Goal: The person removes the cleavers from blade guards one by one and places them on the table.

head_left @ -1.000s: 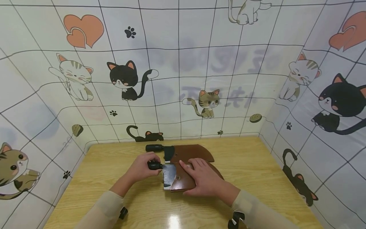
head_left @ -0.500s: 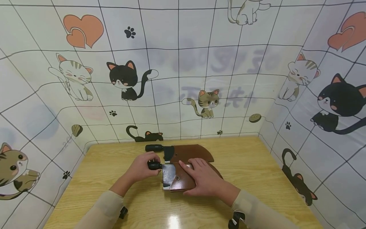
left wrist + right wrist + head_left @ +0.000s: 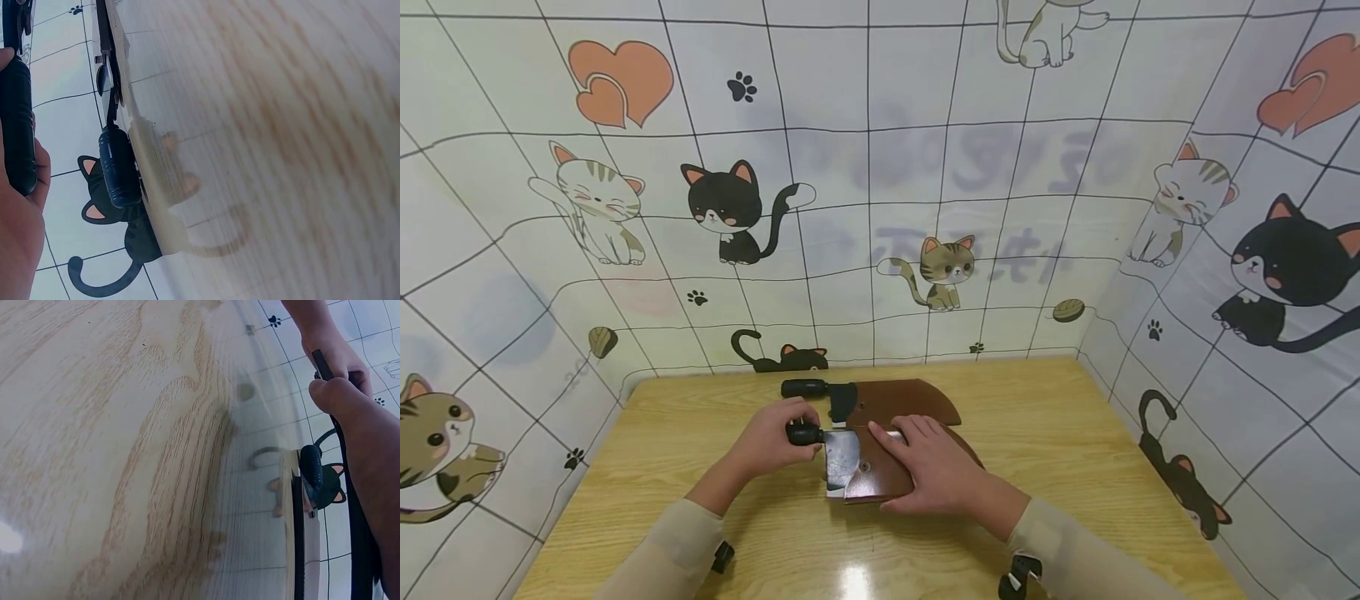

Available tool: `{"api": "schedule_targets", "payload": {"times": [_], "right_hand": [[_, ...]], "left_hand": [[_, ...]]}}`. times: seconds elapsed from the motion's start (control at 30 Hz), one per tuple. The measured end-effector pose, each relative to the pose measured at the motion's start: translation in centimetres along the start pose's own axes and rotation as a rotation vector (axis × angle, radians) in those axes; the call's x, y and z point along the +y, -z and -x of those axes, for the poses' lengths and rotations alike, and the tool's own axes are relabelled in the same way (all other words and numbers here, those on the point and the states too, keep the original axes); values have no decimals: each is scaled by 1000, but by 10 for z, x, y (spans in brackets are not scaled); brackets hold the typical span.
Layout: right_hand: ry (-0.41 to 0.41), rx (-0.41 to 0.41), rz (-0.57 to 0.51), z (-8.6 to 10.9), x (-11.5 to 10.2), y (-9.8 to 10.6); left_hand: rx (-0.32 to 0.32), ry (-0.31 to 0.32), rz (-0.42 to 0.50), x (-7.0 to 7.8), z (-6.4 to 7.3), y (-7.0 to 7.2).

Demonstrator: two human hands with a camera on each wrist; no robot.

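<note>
A cleaver [image 3: 842, 460] with a black handle [image 3: 17, 125] sits partly inside a brown leather sheath [image 3: 880, 482], with a strip of its blade bare at the handle end. My left hand [image 3: 777, 437] grips that handle. Over the sheath lies my right hand [image 3: 936, 475], holding it between thumb and fingers. In the right wrist view the held sheath stands raised off the tabletop. Just behind is a second cleaver, its black handle [image 3: 805, 388] pointing left and its blade mostly covered by another brown sheath [image 3: 910, 398].
Both cleavers are over a light wooden table [image 3: 1045, 433]. White curtain-like walls [image 3: 865, 167] printed with cats and grid lines close in the back and both sides. A black strap piece [image 3: 1018, 575] shows at the right sleeve.
</note>
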State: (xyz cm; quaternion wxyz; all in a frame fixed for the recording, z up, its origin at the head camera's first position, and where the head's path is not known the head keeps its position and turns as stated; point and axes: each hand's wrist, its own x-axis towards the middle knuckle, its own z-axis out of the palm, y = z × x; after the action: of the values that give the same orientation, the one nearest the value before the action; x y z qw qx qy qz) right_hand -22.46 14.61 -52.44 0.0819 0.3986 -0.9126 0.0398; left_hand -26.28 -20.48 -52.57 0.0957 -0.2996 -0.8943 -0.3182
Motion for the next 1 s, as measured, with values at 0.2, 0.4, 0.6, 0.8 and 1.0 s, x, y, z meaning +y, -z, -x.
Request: {"api": "schedule_targets", "payload": {"times": [0.2,0.4,0.6,0.8,1.0], "right_hand": [[-2,-3,-12,0,0,0],[-7,-6,-10,-1,0,0],[-12,-5,-12,-1,0,0],[-19,-7,-20,0,-1,2],[-21,-3,-15,0,-1,3]], "left_hand": [[1,4,0,0,1,0],[5,-1,9,0,1,1],[6,6,2,-1,1,1],[11,19,6,-1,2,1],[12,21,7,0,2,2]]}}
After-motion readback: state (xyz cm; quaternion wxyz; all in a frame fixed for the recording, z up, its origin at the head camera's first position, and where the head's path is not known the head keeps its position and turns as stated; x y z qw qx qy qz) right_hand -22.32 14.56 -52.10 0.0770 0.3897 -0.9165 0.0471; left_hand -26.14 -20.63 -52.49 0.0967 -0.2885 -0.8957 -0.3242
